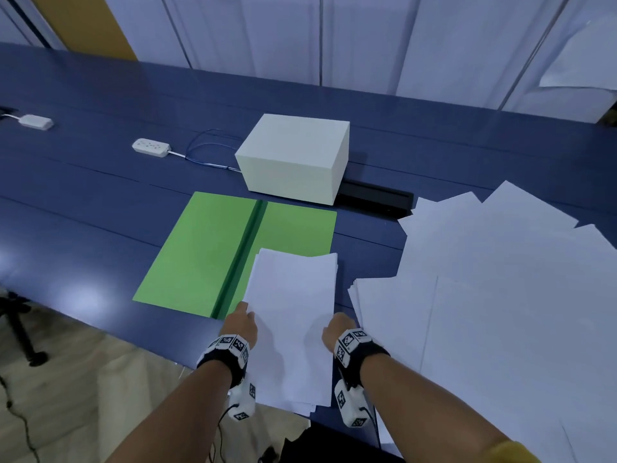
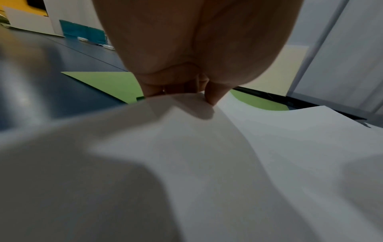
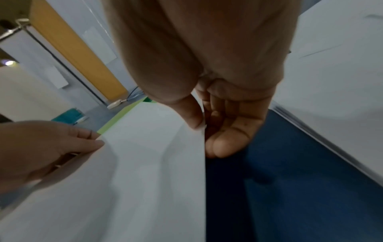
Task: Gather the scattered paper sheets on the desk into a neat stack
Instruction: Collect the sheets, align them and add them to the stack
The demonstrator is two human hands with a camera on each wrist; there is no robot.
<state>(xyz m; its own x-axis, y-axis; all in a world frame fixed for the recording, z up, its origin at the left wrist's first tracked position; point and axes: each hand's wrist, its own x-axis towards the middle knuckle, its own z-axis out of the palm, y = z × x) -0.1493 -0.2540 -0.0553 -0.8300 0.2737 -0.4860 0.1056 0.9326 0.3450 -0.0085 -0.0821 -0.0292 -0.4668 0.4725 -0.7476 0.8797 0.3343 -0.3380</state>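
Head view: both hands hold a bundle of plain white paper sheets (image 1: pixel 293 315) at the near edge of the dark blue desk (image 1: pixel 100 202). Left hand (image 1: pixel 241 324) grips its left edge, right hand (image 1: pixel 337 329) its right edge. The bundle's far end overlaps an open green paper folder (image 1: pixel 200 248). Loose white sheets (image 1: pixel 494 279) lie spread to the right. A white rectangular box (image 1: pixel 293 158) sits behind the folder, with a white power strip (image 1: pixel 151 147) to its left. Wrist bands carry black-and-white square marker patterns; no readable text.

Left wrist view: thumb (image 2: pixel 214 95) on top of the bundle, fingers curled under its edge.

Right wrist view: thumb (image 3: pixel 191 114) on top, fingers (image 3: pixel 225 144) beneath, pinching the edge.
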